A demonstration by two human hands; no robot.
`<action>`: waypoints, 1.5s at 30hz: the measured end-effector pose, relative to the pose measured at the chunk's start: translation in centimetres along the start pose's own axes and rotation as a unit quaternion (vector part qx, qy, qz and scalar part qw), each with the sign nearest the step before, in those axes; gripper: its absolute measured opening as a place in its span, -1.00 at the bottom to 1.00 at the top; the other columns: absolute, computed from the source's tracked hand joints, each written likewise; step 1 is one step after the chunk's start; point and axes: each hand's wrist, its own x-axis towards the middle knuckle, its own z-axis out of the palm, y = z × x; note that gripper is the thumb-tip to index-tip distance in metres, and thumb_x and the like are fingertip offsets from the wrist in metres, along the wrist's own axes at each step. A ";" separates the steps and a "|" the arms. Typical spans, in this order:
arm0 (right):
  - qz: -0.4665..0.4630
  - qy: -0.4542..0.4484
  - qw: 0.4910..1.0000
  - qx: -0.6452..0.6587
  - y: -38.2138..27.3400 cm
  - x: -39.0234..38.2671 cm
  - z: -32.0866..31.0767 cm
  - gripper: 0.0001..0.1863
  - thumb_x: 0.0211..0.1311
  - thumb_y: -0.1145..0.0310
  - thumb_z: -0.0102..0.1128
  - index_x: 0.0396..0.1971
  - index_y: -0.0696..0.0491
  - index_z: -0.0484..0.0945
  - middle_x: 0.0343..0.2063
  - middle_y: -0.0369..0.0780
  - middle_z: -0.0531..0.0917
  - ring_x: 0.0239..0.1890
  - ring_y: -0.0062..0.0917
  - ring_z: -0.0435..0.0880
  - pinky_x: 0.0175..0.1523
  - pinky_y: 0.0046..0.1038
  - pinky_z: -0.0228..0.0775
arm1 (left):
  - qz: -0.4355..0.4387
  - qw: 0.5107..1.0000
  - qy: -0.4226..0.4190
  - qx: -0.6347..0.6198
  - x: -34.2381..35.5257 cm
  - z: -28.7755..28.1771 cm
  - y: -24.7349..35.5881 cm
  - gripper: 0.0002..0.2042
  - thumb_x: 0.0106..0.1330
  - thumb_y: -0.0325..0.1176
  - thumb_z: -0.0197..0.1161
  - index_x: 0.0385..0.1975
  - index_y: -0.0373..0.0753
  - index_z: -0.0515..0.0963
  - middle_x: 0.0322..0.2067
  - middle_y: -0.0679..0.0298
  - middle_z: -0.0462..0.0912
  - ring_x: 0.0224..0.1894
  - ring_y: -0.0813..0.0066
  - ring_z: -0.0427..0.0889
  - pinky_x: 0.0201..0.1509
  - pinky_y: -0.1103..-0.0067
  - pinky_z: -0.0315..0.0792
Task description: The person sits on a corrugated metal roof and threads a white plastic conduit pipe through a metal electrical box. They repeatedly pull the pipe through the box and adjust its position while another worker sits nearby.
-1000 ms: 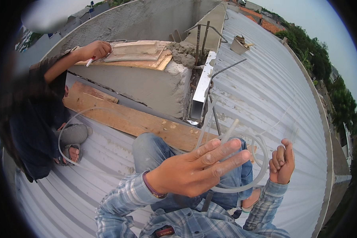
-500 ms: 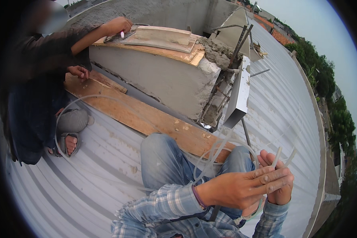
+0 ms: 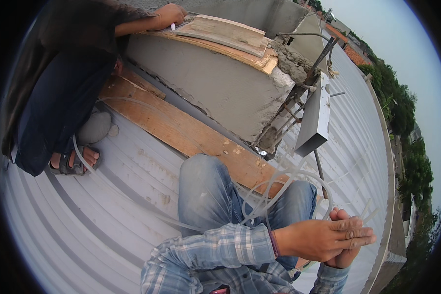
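Observation:
My left hand (image 3: 308, 239) lies across my right hand (image 3: 347, 259), their palms facing and pressed together at the lower right. Between them they hold clear plastic tubing (image 3: 298, 171), whose two pale ends (image 3: 371, 214) poke out past the fingers, tilted to the right. Most of the gripped part is hidden by my left hand's fingers. From there the tube loops loosely over my bent knees (image 3: 203, 188). One length runs left across the roof towards a co-worker's sandalled foot (image 3: 78, 159).
Ribbed metal roofing (image 3: 147, 245) surrounds me. Ahead, a plastered wall block (image 3: 215, 93) bears boards (image 3: 225, 32) and wet mortar (image 3: 291, 61). Steel bars and a hollow metal channel (image 3: 313, 117) jut out at its right end. A long plank (image 3: 181, 132) lies before it. A co-worker's hand (image 3: 171, 14) holds a white-tipped object.
My hands have come closer together and shifted slightly right and down; the tube ends lean further right. The view has shifted. The co-worker's lower hand is now mostly hidden.

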 end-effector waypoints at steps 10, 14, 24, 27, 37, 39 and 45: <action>0.025 -0.149 0.975 0.164 -3.6 1.2 -5.6 -0.70 0.70 0.19 -0.26 -0.19 0.08 0.34 -0.65 -0.37 0.36 -0.79 -0.70 0.11 -0.74 -0.51 0.08 | -0.318 0.916 0.094 -0.225 -1.9 -4.4 3.0 -0.66 0.55 -0.25 0.07 0.11 -0.39 0.48 0.23 -0.08 0.50 0.29 0.01 0.48 0.43 0.20 0.30; 0.073 -0.316 0.945 -0.049 -1.9 -2.2 -1.8 -0.54 0.58 -0.03 -0.03 -0.25 0.14 0.37 -0.81 -0.38 0.27 -0.85 -0.72 0.11 -0.75 -0.58 -0.03 | -0.348 0.853 0.110 -0.373 -2.0 -2.7 3.7 -0.63 0.57 -0.17 0.06 -0.03 -0.46 0.50 0.03 -0.15 0.59 0.15 -0.09 0.54 0.22 0.27 0.45; 0.139 -0.260 0.953 -0.069 0.4 -5.0 -2.2 -0.29 0.39 -0.27 0.14 -0.07 0.22 0.46 -0.51 -0.19 0.61 -0.56 -0.49 0.56 -0.40 -0.42 0.43 | -0.353 0.635 -0.050 -0.686 -2.1 -7.0 3.1 -0.69 0.65 -0.20 -0.07 -0.14 -0.32 0.51 -0.48 0.29 0.55 -0.48 0.56 0.61 -0.32 0.61 0.46; 0.232 -0.370 0.898 0.060 1.0 -5.2 -3.1 -0.27 0.39 -0.26 0.15 0.02 0.22 0.43 -0.47 -0.23 0.59 -0.53 -0.51 0.55 -0.39 -0.42 0.40 | -0.366 0.612 -0.043 -0.700 -2.8 -6.9 3.6 -0.72 0.65 -0.26 -0.06 0.11 -0.31 0.45 -0.51 0.33 0.54 -0.56 0.64 0.57 -0.33 0.64 0.45; 0.316 -0.360 0.869 0.126 0.5 -5.4 1.1 -0.43 0.44 -0.24 0.08 -0.27 0.07 0.42 -0.63 -0.36 0.38 -0.63 -0.64 0.34 -0.52 -0.48 0.17 | -0.390 0.708 0.078 -0.583 -4.3 -5.9 4.7 -0.52 0.60 -0.33 0.05 0.46 -0.23 0.23 -0.20 0.10 0.70 -0.50 0.51 0.51 -0.30 0.55 0.49; 0.303 -0.404 0.843 0.187 1.0 -4.9 1.4 -0.49 0.49 -0.18 0.06 -0.30 0.04 0.37 -0.58 -0.40 0.31 -0.59 -0.69 0.26 -0.45 -0.53 0.10 | -0.399 0.734 0.038 -0.548 -4.5 -6.9 4.5 -0.51 0.58 -0.35 0.07 0.46 -0.24 0.23 -0.24 0.13 0.66 -0.46 0.43 0.52 -0.23 0.49 0.50; 0.314 -0.488 0.758 0.298 4.7 -3.7 0.2 -0.54 0.53 -0.12 0.04 -0.33 0.01 0.36 -0.55 -0.40 0.32 -0.54 -0.68 0.29 -0.40 -0.54 0.13 | -0.388 0.811 -0.010 -0.437 -3.6 -7.6 3.5 -0.60 0.54 -0.36 0.14 0.33 -0.30 0.44 -0.22 0.21 0.76 -0.14 0.25 0.73 0.06 0.41 0.55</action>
